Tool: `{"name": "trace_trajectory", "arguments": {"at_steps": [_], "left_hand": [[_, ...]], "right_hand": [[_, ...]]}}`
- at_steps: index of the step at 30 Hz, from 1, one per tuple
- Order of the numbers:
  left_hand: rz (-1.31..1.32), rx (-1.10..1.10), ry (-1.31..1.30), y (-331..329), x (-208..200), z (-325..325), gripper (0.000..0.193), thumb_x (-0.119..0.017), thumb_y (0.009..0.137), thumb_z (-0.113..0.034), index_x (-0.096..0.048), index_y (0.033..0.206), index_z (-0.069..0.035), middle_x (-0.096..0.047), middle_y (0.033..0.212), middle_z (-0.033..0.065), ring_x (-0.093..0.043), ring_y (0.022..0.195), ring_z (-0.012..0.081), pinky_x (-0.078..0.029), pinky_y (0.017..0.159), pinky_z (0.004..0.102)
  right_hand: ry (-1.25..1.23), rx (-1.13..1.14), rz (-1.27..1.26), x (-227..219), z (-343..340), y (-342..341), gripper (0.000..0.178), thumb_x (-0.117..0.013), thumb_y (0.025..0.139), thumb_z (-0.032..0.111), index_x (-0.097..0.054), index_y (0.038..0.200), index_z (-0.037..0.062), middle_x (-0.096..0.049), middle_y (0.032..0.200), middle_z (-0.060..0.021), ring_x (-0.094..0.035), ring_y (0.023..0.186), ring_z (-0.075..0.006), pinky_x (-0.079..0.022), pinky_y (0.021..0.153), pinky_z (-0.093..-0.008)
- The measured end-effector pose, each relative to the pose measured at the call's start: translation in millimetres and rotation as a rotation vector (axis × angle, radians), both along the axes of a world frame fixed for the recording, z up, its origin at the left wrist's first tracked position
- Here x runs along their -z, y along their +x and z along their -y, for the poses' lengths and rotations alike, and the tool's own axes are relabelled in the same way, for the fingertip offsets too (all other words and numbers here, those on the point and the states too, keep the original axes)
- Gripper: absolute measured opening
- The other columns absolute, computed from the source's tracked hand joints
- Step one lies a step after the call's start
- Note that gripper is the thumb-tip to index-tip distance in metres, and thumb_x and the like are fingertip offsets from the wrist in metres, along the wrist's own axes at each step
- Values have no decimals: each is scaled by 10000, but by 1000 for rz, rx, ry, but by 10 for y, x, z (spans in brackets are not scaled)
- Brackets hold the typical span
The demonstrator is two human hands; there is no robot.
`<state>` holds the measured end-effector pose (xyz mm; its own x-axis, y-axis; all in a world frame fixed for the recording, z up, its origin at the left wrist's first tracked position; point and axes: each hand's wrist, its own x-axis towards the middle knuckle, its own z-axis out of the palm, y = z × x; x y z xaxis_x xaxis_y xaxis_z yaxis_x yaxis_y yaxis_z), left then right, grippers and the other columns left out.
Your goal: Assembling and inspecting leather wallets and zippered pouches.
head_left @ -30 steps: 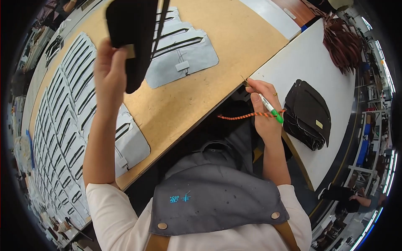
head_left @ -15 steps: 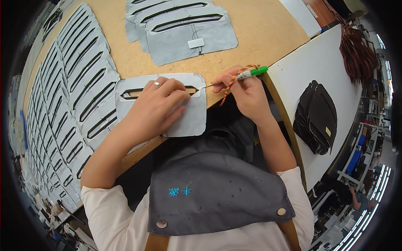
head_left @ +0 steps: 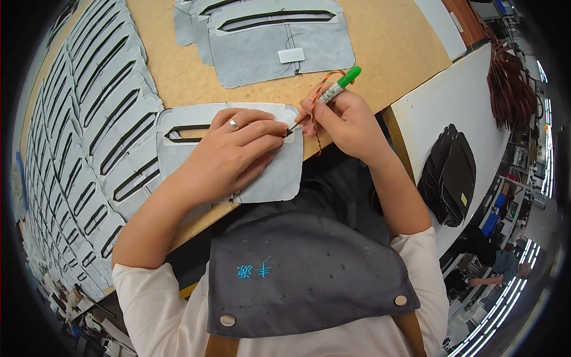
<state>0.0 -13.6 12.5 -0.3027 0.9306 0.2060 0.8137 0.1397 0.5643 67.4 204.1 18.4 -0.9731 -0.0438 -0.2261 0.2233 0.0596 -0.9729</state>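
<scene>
A pale grey panel (head_left: 278, 169) with a long dark-edged slot lies at the table's near edge. My left hand (head_left: 238, 143), with a ring on one finger, rests over its middle with fingers stretched flat. Those fingertips press near the slot's right end. My right hand (head_left: 348, 122) is closed round a slim pen-like tool (head_left: 336, 88) with a white barrel and green end. A thin dark point from this hand meets the panel beside my left fingertips. An orange-and-black cord (head_left: 314, 110) hangs by the tool; how the two join is hidden.
Overlapping rows of similar slotted panels (head_left: 113, 95) cover the left. More panels (head_left: 256, 59) lie at the back, a small white rectangular piece (head_left: 291, 56) on the front one. On the white table (head_left: 416, 119) at right sit dark stacked pieces (head_left: 451, 175) and a maroon bundle (head_left: 511, 89).
My right hand has come left and the tool has tilted more upright, its point now at the slot's right end. My left fingers have stretched rightward toward it. The view has shifted slightly.
</scene>
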Motion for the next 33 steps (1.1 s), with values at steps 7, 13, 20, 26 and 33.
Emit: {"name": "trace_trajectory", "arguments": {"at_steps": [7,13,20,26,33], "left_hand": [[12,-40,-28,27,24,-10,267,-671,742,-49,-608,998,-88,-610,1124,8,-518,1136,220,-356,954,399],[29,-60,-44,34,19,-7,262,-669,736,-48,-611,988,-91,-613,1105,7,-518,1138,217,-347,959,394],[103,-90,-100,32,-24,-29,316,-661,731,-36,-612,1037,-98,-593,1132,13,-512,1147,222,-339,962,376],[11,-102,-55,111,29,-10,350,-658,717,-15,-623,1054,-102,-581,1159,18,-505,1159,227,-340,961,386],[-117,-103,-14,194,83,-1,337,-667,712,-15,-631,1035,-106,-574,1190,29,-493,1172,251,-336,984,405]], "right_hand": [[156,-108,109,-92,2,-159,157,-516,930,95,-582,853,-25,-623,777,-85,-556,644,-91,-473,595,-250],[522,-269,-566,-93,-11,175,75,-676,763,23,-611,797,37,-662,819,-58,-600,626,-157,-466,603,-284],[949,-201,-897,330,-17,663,83,-696,749,111,-644,811,89,-678,1041,-38,-610,682,-115,-460,637,-263],[565,38,-794,306,-9,643,147,-723,753,68,-643,876,83,-678,1057,-61,-628,734,-129,-455,651,-265],[572,63,-689,245,57,576,172,-714,734,16,-637,878,72,-685,935,-55,-652,814,-196,-478,748,-300]]}}
